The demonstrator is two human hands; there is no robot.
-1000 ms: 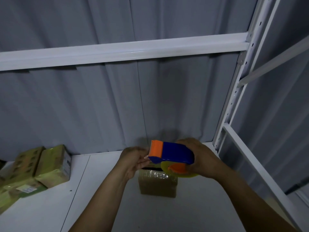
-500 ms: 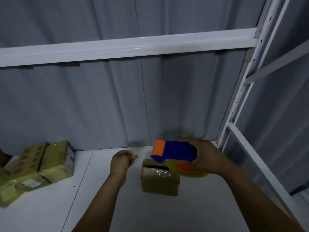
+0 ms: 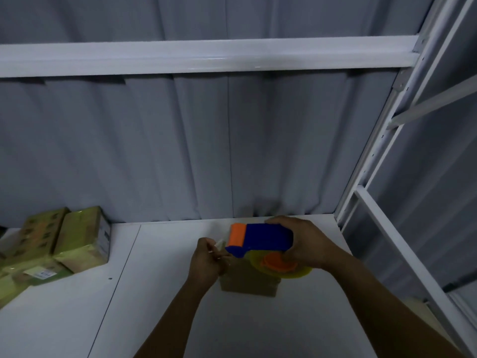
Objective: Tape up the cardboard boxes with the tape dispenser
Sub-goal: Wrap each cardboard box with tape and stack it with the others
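My right hand grips a blue and orange tape dispenser with a yellow tape roll under it, held in the air above a small brown cardboard box on the white shelf. My left hand is just left of the dispenser's orange front and pinches the loose end of clear tape between its fingertips. The dispenser and both hands hide most of the box's top.
Several taped yellowish boxes are stacked at the shelf's left end. A grey curtain hangs behind. A white crossbeam runs overhead, and a white slotted rack upright with a side rail borders the right.
My left hand, away from the dispenser half a second ago, has come back to its orange front and pinched the tape end. The dispenser has dropped slightly over the box.
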